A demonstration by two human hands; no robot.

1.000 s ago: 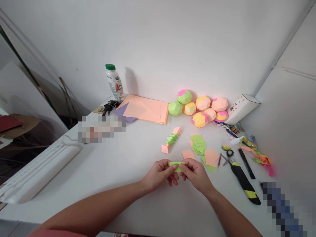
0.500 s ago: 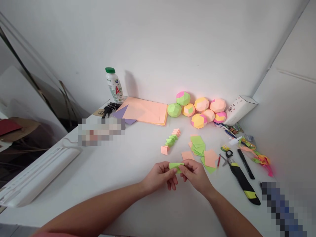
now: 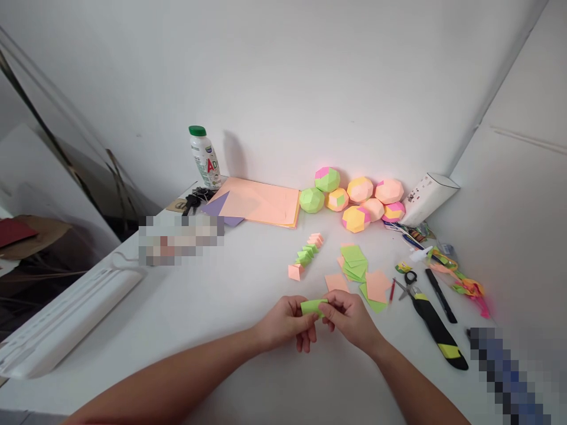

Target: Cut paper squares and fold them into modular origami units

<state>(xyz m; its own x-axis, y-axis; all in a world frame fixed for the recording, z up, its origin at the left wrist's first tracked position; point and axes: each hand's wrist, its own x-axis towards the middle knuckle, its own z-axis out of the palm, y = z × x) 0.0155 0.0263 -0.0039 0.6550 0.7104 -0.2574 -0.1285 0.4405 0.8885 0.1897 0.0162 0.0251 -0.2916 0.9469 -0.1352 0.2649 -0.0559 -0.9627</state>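
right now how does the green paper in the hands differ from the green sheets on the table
The held paper is in both hands; the green sheets lie on the table. The held paper looks folded into a narrow strip, whereas the green sheets are flat and overlapping. Both are bright green.

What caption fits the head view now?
Left hand and right hand hold a green paper near a row of folded pieces.

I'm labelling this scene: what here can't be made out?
Head view: part of small rectangular green paper, behind thumbs of left hand and right hand.
Head view: finest print on white, green-capped plastic bottle, too small.
Head view: long dark-blue object, pixelated and cut off by bottom edge.
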